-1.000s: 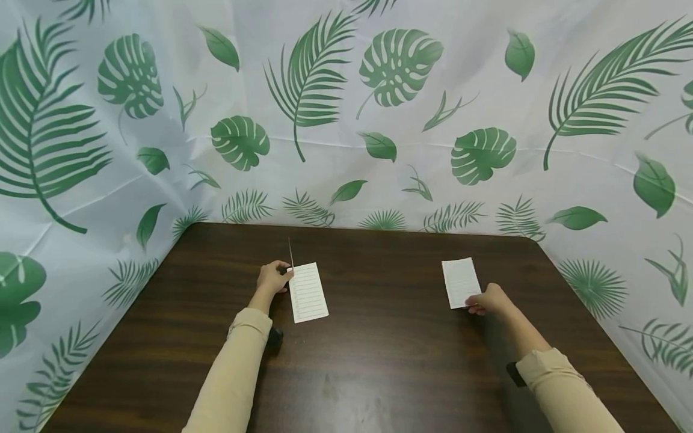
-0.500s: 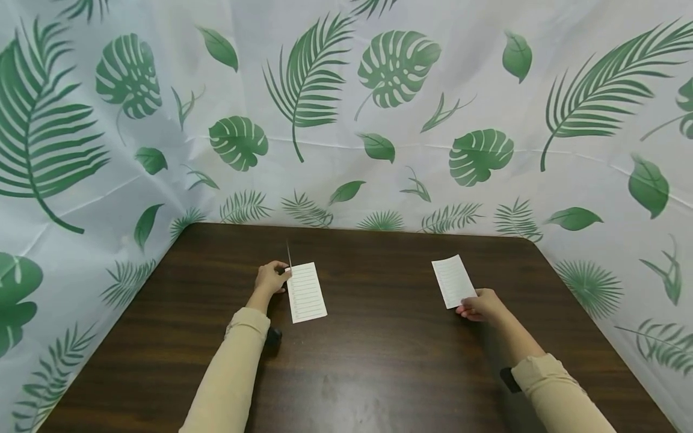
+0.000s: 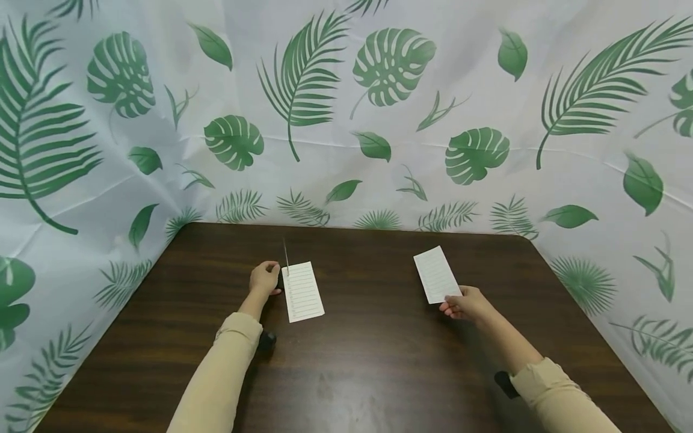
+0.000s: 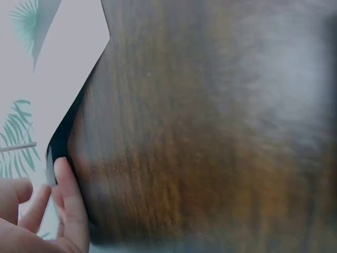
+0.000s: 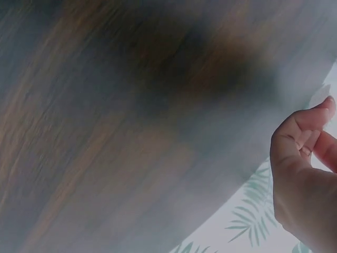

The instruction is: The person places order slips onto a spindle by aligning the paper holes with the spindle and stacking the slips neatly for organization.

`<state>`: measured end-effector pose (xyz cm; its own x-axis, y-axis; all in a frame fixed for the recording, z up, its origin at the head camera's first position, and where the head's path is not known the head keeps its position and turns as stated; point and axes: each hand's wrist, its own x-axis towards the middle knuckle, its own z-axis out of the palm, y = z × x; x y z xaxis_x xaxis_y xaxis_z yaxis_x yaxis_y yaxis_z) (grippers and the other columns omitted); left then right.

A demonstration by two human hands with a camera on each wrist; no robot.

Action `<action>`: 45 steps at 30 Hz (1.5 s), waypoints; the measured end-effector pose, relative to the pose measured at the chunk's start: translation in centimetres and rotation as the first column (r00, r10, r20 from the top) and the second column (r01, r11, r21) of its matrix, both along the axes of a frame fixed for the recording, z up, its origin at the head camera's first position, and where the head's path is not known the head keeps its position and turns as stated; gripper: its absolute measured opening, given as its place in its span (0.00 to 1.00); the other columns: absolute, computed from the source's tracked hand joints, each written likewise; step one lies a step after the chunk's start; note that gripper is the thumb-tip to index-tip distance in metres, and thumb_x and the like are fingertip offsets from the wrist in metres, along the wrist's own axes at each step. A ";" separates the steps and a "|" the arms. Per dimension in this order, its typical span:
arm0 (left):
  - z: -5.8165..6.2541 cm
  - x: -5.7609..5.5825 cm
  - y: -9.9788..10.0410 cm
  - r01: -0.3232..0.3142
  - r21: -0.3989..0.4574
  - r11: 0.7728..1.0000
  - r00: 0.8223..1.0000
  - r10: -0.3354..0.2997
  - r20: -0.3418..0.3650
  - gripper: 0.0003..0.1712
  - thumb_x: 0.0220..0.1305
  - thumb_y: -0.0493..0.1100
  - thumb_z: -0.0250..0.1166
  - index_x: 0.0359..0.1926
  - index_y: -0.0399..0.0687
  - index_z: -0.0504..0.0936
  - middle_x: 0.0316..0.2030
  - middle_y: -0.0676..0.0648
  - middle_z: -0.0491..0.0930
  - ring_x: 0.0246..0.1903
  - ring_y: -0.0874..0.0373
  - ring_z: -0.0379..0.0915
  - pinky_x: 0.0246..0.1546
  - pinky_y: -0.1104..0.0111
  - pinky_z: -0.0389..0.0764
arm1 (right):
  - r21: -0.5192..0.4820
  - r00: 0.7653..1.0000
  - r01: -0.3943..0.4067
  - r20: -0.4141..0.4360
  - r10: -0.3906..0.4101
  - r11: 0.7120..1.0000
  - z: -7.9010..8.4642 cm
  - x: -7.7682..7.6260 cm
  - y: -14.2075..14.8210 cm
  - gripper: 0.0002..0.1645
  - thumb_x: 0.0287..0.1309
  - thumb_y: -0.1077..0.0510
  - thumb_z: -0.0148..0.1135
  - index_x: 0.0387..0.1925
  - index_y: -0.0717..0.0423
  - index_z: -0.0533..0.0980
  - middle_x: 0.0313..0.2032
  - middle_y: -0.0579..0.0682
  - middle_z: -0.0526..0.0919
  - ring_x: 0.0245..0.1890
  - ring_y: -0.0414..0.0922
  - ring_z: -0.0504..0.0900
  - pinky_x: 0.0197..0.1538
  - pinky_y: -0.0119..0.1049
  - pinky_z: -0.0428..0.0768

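A slip of lined paper [image 3: 304, 293] lies low over the table, with a thin upright spike [image 3: 286, 255] rising at its upper left corner. In the left wrist view a black base [image 4: 64, 132] shows under the paper [image 4: 71, 58]. My left hand [image 3: 264, 278] is just left of that corner, fingers loosely bent; in the left wrist view one fingertip [image 4: 62, 164] is right at the black base. My right hand [image 3: 465, 302] pinches a second lined paper slip [image 3: 435, 273] by its lower right corner, tilted above the table.
The dark wood-grain table [image 3: 357, 355] is backed by a white curtain [image 3: 319, 60] with green leaf prints. Black devices sit at both cuffs, the left one [image 3: 266, 340] close to the tabletop.
My right hand has carried its paper slip leftward, turning it more slanted. My left fingers have drawn slightly left, off the corner of the other slip by the spike.
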<state>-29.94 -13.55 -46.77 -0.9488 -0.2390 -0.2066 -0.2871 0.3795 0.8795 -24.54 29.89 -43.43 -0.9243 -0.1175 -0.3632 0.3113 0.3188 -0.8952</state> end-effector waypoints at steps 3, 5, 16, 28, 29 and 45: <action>-0.3 0.3 -0.1 -0.039 0.054 0.998 0.999 0.039 0.001 0.21 0.72 0.43 0.48 0.62 0.39 0.68 0.62 0.32 0.63 0.43 0.41 0.72 0.20 0.74 0.82 | -0.023 1.000 -0.001 -0.016 0.001 1.000 -0.1 0.2 -0.5 0.11 0.65 0.69 0.45 0.45 0.76 0.63 0.18 0.41 0.80 0.19 0.33 0.77 0.25 0.24 0.78; -0.3 0.5 -0.2 -0.052 0.099 0.994 0.998 0.053 -0.013 0.21 0.71 0.42 0.49 0.61 0.37 0.67 0.60 0.32 0.64 0.42 0.43 0.72 0.21 0.74 0.83 | -0.035 1.000 -0.005 -0.030 0.004 0.999 0.0 0.3 -0.7 0.11 0.66 0.68 0.46 0.45 0.75 0.64 0.19 0.41 0.80 0.19 0.33 0.77 0.26 0.24 0.78; 2.0 1.7 -0.9 -0.066 0.080 0.995 0.981 0.079 -0.179 0.18 0.71 0.43 0.51 0.54 0.35 0.73 0.37 0.37 0.74 0.22 0.62 0.70 0.19 0.76 0.81 | -0.067 0.993 -0.052 -0.112 0.045 0.996 1.4 0.6 -2.8 0.14 0.68 0.65 0.46 0.48 0.74 0.62 0.21 0.41 0.80 0.22 0.33 0.77 0.29 0.24 0.79; 3.2 3.6 0.9 -0.006 -0.075 0.997 0.966 -0.013 -0.258 0.16 0.67 0.44 0.56 0.42 0.34 0.82 0.30 0.37 0.79 0.22 0.46 0.77 0.19 0.70 0.83 | -0.071 0.985 -0.099 -0.148 0.087 0.993 3.6 1.7 -4.7 0.16 0.68 0.65 0.47 0.50 0.76 0.62 0.21 0.42 0.80 0.21 0.34 0.76 0.27 0.24 0.78; 3.2 3.7 1.0 0.007 -0.073 0.997 0.966 -0.026 -0.258 0.16 0.67 0.43 0.57 0.41 0.33 0.82 0.29 0.38 0.79 0.20 0.50 0.76 0.20 0.69 0.84 | -0.074 0.985 -0.100 -0.146 0.088 0.992 3.7 1.9 -4.8 0.16 0.68 0.65 0.47 0.50 0.76 0.62 0.20 0.42 0.80 0.20 0.34 0.76 0.27 0.23 0.78; 5.4 3.4 5.2 0.373 0.053 0.926 0.909 -0.353 -0.221 0.19 0.71 0.44 0.52 0.50 0.32 0.78 0.35 0.35 0.79 0.27 0.52 0.76 0.22 0.67 0.85 | -0.126 0.966 -0.231 -0.151 0.211 0.965 4.6 3.7 -7.9 0.16 0.66 0.65 0.49 0.49 0.74 0.63 0.21 0.43 0.80 0.21 0.35 0.75 0.28 0.24 0.77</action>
